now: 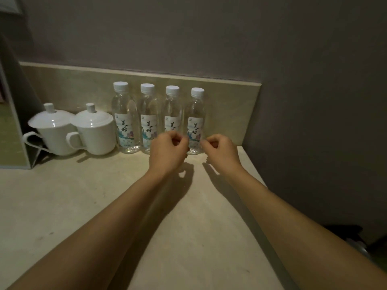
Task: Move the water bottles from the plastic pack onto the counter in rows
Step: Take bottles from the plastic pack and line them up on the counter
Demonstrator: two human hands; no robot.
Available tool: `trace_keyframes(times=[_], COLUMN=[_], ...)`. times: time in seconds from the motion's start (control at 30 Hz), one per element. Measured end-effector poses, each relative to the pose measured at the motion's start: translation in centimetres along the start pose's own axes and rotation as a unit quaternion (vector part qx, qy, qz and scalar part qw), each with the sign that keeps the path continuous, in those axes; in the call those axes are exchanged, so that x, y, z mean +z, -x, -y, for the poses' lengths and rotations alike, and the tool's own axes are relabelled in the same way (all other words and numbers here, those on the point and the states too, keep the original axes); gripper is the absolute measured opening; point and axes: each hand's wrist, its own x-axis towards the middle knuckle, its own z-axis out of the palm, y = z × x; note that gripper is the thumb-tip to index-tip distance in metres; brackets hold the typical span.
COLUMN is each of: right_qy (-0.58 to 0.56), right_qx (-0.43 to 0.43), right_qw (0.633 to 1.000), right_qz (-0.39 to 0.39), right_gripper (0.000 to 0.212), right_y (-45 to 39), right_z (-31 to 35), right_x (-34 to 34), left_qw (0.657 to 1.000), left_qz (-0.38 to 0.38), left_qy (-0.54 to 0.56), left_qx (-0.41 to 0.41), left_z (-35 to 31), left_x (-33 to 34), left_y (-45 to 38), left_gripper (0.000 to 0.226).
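On the pale stone counter (104, 206), four clear plastic white-capped water bottles (159, 120) stand in one row against the backsplash, leaving room in front, while my left hand (167, 149) and right hand (222, 150) hover, fingers curled on nothing.

**One head view, looking forward and down at the counter**

I have a single wide-angle camera here, worn on the person's head. It looks forward and down over the pale counter (62, 206) toward the wall, so both forearms run up from the bottom edge and the left hand (167, 149) and right hand (222, 151) sit near the middle. The row of water bottles (161, 118) against the backsplash (230, 101) lies just past the hands, close enough that I can see the labels. Straight edges bow toward the borders. No second view overlaps this one.
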Motion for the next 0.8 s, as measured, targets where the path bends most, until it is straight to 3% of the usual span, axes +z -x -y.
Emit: trace_keyframes(times=[0.23,0.47,0.8], right_qy=[-0.033,-0.072,-0.074], right_qx=[-0.019,0.001,0.049], right_qw=[0.999,0.994,0.989], right_qz=[-0.03,-0.084,-0.114], right_gripper=[0.017,0.021,0.027], right_y=[1.9,5.7,10.4], right_z=[0.7,-6.9,-19.2], right_x=[-5.6,-16.6,-33.5], left_qw=[0.995,0.968,0.972], left_qz=[0.062,0.173,0.217], left_qy=[0.074,0.171,0.079], left_qx=[-0.006,-0.068,-0.049], left_z=[-5.4,-11.7,-19.0], left_x=[3.5,11.9,27.4], left_y=[3.2,9.4,18.5], left_gripper=[0.025,0.023,0.02])
